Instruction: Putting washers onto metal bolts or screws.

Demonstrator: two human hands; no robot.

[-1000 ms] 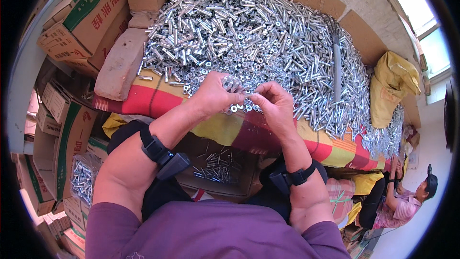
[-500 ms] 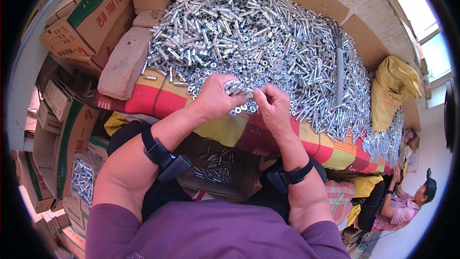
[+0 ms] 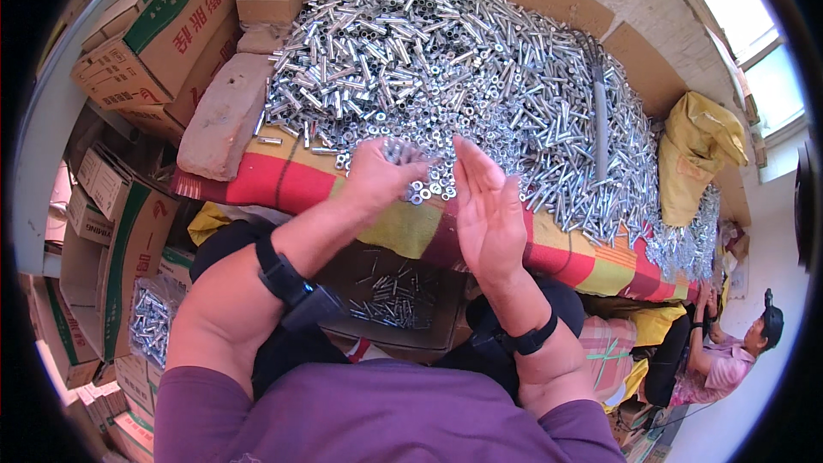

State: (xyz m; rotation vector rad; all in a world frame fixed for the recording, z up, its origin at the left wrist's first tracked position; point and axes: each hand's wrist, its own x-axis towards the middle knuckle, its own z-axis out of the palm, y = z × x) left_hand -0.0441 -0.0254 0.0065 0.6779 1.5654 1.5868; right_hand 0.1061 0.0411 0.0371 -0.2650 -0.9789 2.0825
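Observation:
Both my hands are over the near edge of a large heap of loose metal fasteners. My left hand (image 3: 377, 176) is curled round a few small shiny metal fasteners, whose exact kind is blurred. Beside it, my right hand (image 3: 490, 219) is opened out, fingers straight and held together, thumb apart, with nothing visible in it. Nuts and washers (image 3: 439, 178) lie between and beyond the hands. Metal sleeves (image 3: 360, 60) make up the left and far side of the heap, and thin bolts (image 3: 561, 154) the right side.
A checked cloth (image 3: 291, 173) runs under the heap's near edge, with a brick-like block (image 3: 221, 116) at left. Cartons (image 3: 184, 30) stack up on the left. Below sits a box with bolts (image 3: 390, 302). A yellow sack (image 3: 699, 154) and another person (image 3: 729, 356) are at right.
My right hand has gone from a pinch beside the left hand to opened, straight fingers, turning upright. The left hand has shifted slightly left, still closed round the fasteners.

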